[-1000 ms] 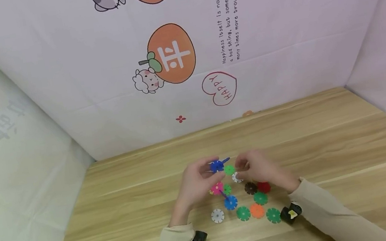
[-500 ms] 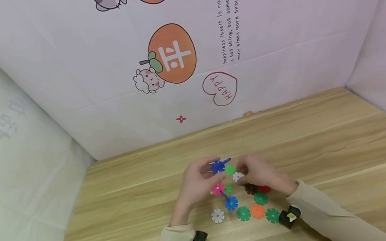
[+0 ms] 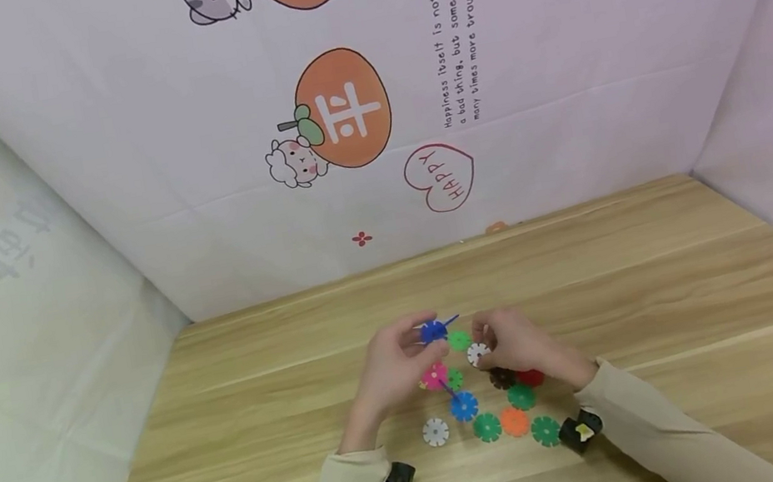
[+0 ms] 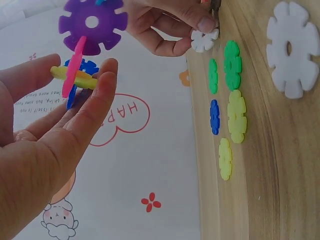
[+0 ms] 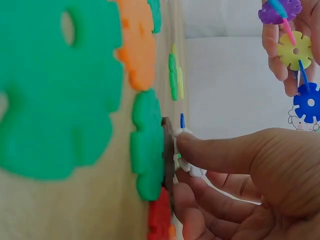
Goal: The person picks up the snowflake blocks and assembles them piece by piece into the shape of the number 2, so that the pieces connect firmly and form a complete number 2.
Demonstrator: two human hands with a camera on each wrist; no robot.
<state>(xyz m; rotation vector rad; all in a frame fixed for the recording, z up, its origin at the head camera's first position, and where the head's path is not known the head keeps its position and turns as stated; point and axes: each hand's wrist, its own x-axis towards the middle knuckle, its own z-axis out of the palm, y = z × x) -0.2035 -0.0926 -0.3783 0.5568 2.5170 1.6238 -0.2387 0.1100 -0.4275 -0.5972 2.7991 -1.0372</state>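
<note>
Left hand (image 3: 395, 368): fingers curled round a cluster of joined snowflake discs (image 4: 82, 60), lifted off the counter (image 3: 667, 289); purple, pink, yellow and blue pieces show in it in the left wrist view.
Right hand (image 3: 520, 344): thumb and fingertips pinch a small white disc (image 3: 478, 354), held just right of the cluster and just above the loose pieces.
White disc, close up: in the right wrist view it sits under the fingertip (image 5: 187, 142), right against a brown disc (image 5: 168, 152) lying on the counter; whether the two touch I cannot tell.
Loose discs: near the hands, between the wrists, lie a second white disc (image 3: 435, 432), a blue disc (image 3: 462, 406), green discs (image 3: 487, 426), an orange disc (image 3: 515, 421) and a red disc (image 3: 529, 377).
Backdrop: printed cloth wall (image 3: 366, 109) at the far side, with a "HAPPY" heart (image 3: 440, 176).
</note>
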